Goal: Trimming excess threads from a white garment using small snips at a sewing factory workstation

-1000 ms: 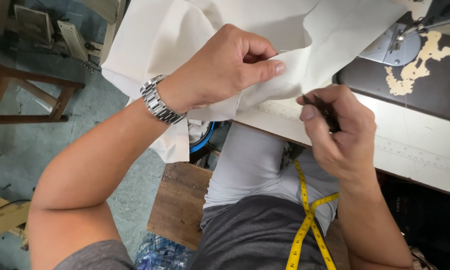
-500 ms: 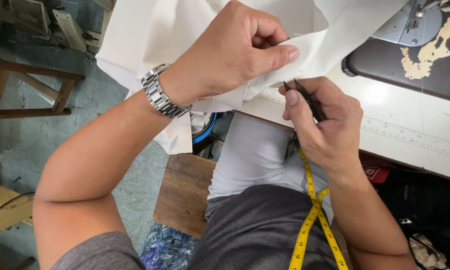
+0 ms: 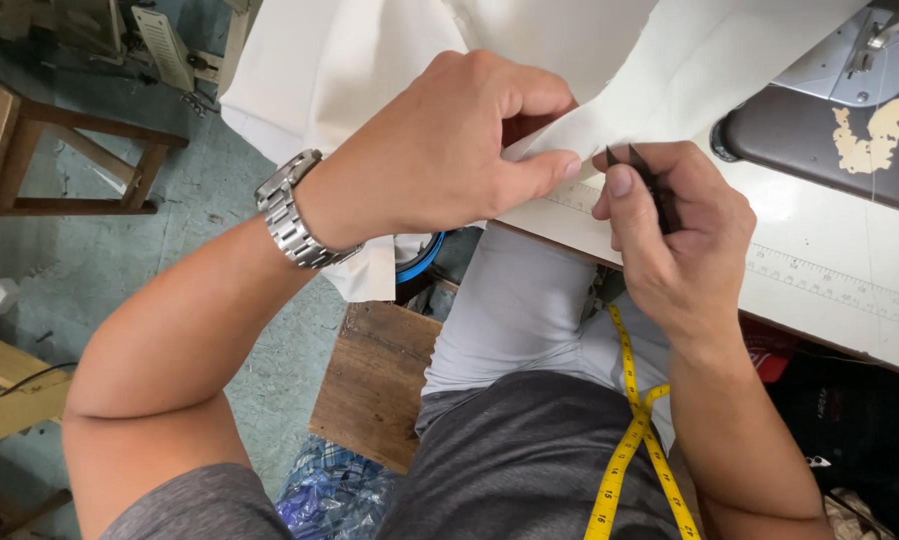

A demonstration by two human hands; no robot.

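Fingers (image 3: 529, 175) of the left hand (image 3: 439, 150) were closed on the cream cloth (image 3: 369, 60), pinching its edge; just beside them, the right hand (image 3: 669, 235) gripped small black snips (image 3: 651, 185) at the cloth.

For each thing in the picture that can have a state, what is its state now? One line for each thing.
Left hand: closed, pinching the cloth edge.
Right hand: closed around the small black snips.
Small black snips: held, tips at the cloth edge; open or shut cannot be told.
Cream cloth: folded, hanging off the table.
Yellow tape measure: hanging loose, crossed over itself.
Wristwatch: fastened on the left wrist.
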